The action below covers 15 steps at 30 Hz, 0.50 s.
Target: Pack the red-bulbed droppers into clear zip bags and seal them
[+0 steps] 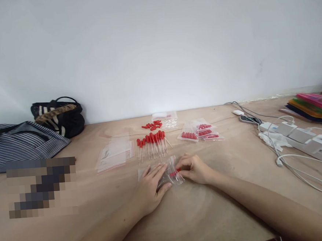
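Brown table (200, 213) against white wall (156, 51)

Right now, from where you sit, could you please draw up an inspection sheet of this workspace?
Surface: light brown tabletop, partly pixelated at left.
Job's things: red-topped droppers side by side; loose red bulbs beyond them; flat clear bags to their left; bags of red bulbs to their right.
Clutter: striped bag and black bag, left; coloured stack, right.
Grip: left hand on a clear bag; right hand by a red piece there, hold unclear.
Cables: white cables beside chargers, right.
Surroundings: pale wall.
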Each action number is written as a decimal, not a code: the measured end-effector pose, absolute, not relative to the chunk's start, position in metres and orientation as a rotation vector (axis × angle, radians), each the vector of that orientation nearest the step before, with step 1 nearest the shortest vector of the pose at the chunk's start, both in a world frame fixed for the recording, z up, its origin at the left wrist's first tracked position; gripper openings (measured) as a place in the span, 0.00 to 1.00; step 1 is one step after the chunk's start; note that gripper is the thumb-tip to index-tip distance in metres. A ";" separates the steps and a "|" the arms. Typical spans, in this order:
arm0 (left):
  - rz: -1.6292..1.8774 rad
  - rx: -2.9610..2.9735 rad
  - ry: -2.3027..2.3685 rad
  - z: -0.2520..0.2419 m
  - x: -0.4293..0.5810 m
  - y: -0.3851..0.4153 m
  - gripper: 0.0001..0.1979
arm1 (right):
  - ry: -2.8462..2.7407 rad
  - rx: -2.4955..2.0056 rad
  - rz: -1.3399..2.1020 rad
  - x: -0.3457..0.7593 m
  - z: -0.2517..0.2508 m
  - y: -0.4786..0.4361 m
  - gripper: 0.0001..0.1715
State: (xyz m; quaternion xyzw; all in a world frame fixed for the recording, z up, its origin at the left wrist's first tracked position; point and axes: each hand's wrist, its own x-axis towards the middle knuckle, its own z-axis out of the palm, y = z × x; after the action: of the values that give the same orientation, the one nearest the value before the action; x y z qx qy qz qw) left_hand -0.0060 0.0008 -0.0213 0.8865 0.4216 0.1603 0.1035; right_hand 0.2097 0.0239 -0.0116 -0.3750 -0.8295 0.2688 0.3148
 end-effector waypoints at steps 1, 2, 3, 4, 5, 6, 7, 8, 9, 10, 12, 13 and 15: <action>0.471 2.613 1.242 -0.021 -0.006 0.000 0.24 | -2.137 -1.017 0.778 0.207 -0.014 0.024 0.06; 0.472 2.614 1.241 -0.020 -0.006 0.000 0.24 | -2.089 -1.043 0.858 0.206 -0.017 0.025 0.07; 0.475 2.617 1.239 -0.020 -0.005 0.000 0.24 | -2.041 -1.062 0.949 0.204 -0.020 0.025 0.07; 0.481 2.621 1.235 -0.020 -0.005 0.000 0.24 | -1.989 -1.069 1.042 0.202 -0.023 0.025 0.07; 0.488 2.626 1.229 -0.020 -0.005 0.000 0.23 | -1.937 -1.067 1.122 0.200 -0.026 0.025 0.07; 0.497 2.629 1.223 -0.021 -0.005 0.000 0.23 | -1.886 -1.059 1.179 0.198 -0.028 0.026 0.06; 0.504 2.632 1.217 -0.021 -0.005 0.000 0.24 | -1.843 -1.051 1.208 0.196 -0.030 0.027 0.05; 0.509 2.633 1.213 -0.020 -0.005 -0.001 0.24 | -1.812 -1.043 1.216 0.196 -0.030 0.028 0.06; 0.512 2.636 1.211 -0.020 -0.006 -0.001 0.24 | -1.795 -1.035 1.214 0.196 -0.029 0.031 0.07; 0.512 2.640 1.210 -0.019 -0.006 -0.001 0.24 | -1.802 -1.031 1.204 0.198 -0.027 0.035 0.07; 0.505 2.651 1.203 -0.015 -0.006 -0.001 0.23 | -1.869 -1.074 1.126 0.203 -0.019 0.047 0.06; 0.505 2.654 1.196 -0.014 -0.006 -0.002 0.23 | -1.907 -1.129 1.043 0.206 -0.014 0.055 0.05; 0.515 2.653 1.180 -0.011 -0.005 -0.002 0.22 | -1.896 -1.297 0.808 0.207 -0.007 0.073 0.05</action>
State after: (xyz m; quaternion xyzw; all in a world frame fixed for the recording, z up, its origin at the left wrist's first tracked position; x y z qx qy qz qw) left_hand -0.0051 -0.0019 -0.0109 0.8955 0.3983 0.1739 0.0960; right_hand 0.2073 0.0729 -0.0070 -0.4997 -0.7307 0.3112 0.3458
